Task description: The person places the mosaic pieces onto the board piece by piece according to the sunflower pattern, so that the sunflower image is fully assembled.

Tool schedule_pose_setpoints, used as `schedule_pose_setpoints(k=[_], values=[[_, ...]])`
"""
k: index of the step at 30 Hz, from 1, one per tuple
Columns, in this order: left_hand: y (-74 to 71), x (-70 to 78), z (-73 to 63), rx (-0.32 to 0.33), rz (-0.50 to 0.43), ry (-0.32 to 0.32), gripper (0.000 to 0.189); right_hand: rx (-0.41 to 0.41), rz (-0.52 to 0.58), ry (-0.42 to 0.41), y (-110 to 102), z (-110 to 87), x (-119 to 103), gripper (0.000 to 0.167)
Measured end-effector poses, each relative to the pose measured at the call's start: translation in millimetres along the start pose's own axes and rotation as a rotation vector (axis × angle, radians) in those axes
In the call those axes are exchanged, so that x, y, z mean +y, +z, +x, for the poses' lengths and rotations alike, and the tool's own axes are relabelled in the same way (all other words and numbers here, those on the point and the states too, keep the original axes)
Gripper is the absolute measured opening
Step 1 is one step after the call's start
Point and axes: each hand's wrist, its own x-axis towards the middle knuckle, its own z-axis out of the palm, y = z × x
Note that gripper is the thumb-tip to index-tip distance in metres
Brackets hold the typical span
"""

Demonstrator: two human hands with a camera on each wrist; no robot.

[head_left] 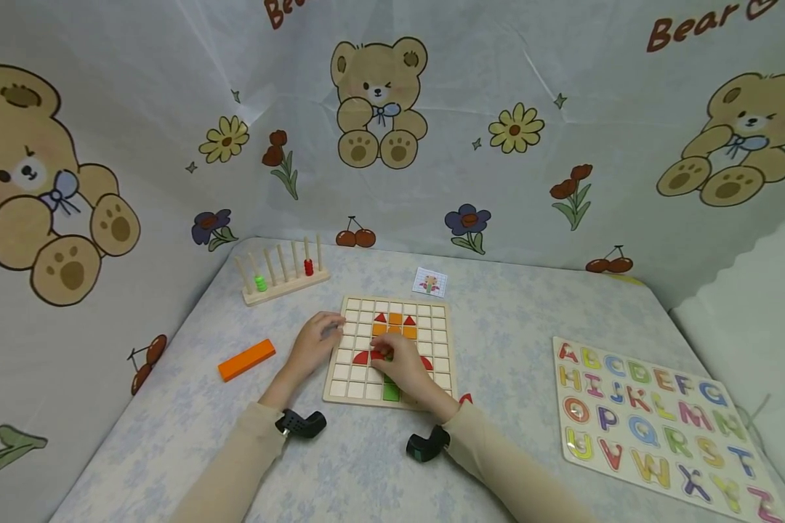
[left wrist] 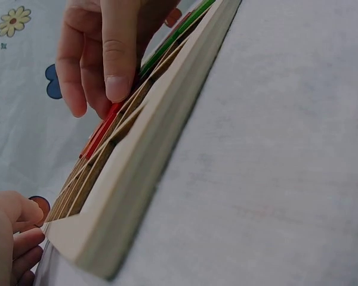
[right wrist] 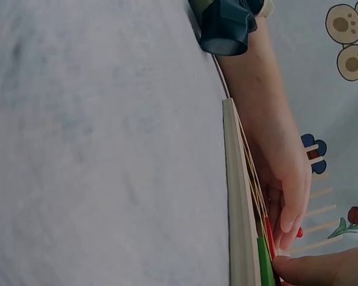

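A square wooden grid board lies mid-table, carrying orange squares, small red triangles, red rounded pieces and green pieces. My left hand rests at its left edge, fingers loosely bent; in the left wrist view the left fingers meet the board's corner. Over the middle of the board, my right hand pinches a red piece between thumb and fingers. The palm hides part of the pattern. The right fingertips point down at the red row in the left wrist view.
A pattern card lies behind the board. To the back left stands a peg rack with green and red rings. An orange block lies at left, an alphabet board at right. Something red shows beside my right wrist.
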Motion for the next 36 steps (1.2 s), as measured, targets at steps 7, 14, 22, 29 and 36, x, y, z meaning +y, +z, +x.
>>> schedule_pose_setpoints(k=[7,14,22,29,36], values=[[-1.7,0.6,-1.1,-0.004,0.005,0.006,0.030,0.038,0.001,-0.004,3.6,-0.6,0.2,0.023],[-0.7,0.2,-1.3,-0.016,-0.010,-0.012,0.030,0.038,0.044,-0.006,-10.0,-8.9,-4.1,0.019],[-0.6,2.9,-1.4,0.000,0.006,-0.005,0.030,0.091,0.006,0.030,-67.9,-42.8,18.4,0.018],[-0.2,3.1,-2.5,-0.005,0.000,-0.020,0.030,0.022,-0.095,0.140,-108.3,-93.0,44.2,0.023],[-1.2,4.1,-2.5,-0.017,0.003,-0.014,0.031,-0.098,-0.063,0.052,-116.2,-119.6,55.9,0.035]])
